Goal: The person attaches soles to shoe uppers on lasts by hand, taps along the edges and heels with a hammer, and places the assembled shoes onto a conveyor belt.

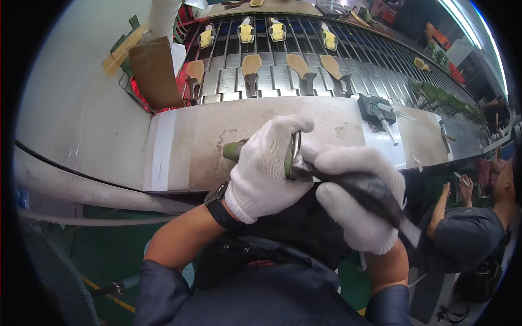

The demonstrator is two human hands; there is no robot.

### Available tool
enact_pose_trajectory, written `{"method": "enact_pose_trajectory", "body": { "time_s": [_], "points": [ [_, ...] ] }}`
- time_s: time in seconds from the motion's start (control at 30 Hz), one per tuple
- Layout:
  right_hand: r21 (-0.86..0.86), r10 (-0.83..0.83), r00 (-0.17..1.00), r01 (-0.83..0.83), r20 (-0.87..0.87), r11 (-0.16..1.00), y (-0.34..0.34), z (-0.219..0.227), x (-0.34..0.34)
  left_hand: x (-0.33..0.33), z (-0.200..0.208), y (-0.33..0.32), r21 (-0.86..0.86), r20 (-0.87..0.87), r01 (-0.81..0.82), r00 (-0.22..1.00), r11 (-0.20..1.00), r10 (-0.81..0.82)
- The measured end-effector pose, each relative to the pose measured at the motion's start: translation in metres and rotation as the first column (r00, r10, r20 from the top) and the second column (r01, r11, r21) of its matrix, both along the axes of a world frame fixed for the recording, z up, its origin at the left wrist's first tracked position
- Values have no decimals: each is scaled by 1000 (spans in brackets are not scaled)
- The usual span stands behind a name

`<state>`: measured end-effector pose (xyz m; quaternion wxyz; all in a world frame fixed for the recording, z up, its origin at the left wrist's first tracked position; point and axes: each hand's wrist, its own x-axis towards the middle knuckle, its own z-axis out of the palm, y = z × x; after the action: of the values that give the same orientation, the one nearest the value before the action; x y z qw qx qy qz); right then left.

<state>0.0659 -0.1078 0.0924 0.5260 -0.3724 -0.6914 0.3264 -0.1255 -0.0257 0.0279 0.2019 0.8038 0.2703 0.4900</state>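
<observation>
My left hand [266,163], in a white knit glove, is closed around a green shoe last [232,151], whose rounded end sticks out at the left. Its other end shows by my fingers with a shiny, curved dark edge; the middle is hidden by the glove. My right hand [361,198], also gloved, grips a dark tapered tool [363,187] with a grey flat end below the palm. The tool's metal tip [300,163] meets the edge of the last beside my left fingers. Both hands are above the near edge of the bench.
The pale bench top [212,127] lies in front. Beyond it, a slatted conveyor [228,79] carries several tan soles with dark heels [251,65] and yellow-lined shoe parts [246,32]. A dark block [375,111] with syringe-like tools stands at right. Brown cardboard [155,76] is at left; a co-worker [467,233] sits at right.
</observation>
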Motion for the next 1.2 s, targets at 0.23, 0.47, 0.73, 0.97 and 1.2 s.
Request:
{"method": "enact_pose_trajectory", "body": {
  "time_s": [0.23,0.47,0.73,0.97,1.2],
  "points": [
    [-290,65,989,-101,-131,952,5,10,3,-6,-23,-21,207,42,4,999,978,-12],
    [-428,-56,983,-26,-177,904,-31,-92,-30,-40,-115,-20,405,-283,-215,895,889,345],
    [-549,-138,943,-54,-302,834,4,-123,-6,-45,-136,-8,404,-268,-287,870,868,413],
    [-514,-128,832,-206,-540,833,29,-125,2,-37,-133,-15,364,-272,-329,857,871,438],
    [-510,-158,740,-277,-653,815,31,-156,-7,-37,-136,-16,327,-260,-313,877,892,403]
  ]
}}
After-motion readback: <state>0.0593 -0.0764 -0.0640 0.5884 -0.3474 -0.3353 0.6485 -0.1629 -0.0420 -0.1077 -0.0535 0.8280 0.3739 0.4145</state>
